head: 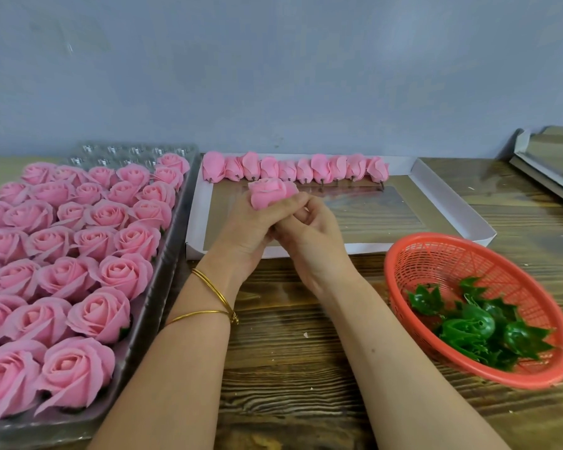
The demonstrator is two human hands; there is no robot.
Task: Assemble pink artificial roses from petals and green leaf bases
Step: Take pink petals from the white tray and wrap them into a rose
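My left hand (241,235) grips a pink rose head (268,193) from below, above the near part of the white box lid (452,203). My right hand (309,235) is pressed against the left one, its fingers curled at the base of the same rose; whatever is between the fingers is hidden. A row of several pink petal buds (293,168) lies along the lid's far edge. Green leaf bases (478,326) lie in a red plastic basket (413,254) at the right.
A clear plastic tray (163,274) filled with several finished pink roses (78,254) covers the left side of the wooden table (293,352). Another flat box (546,164) sits at the far right. A grey wall stands behind.
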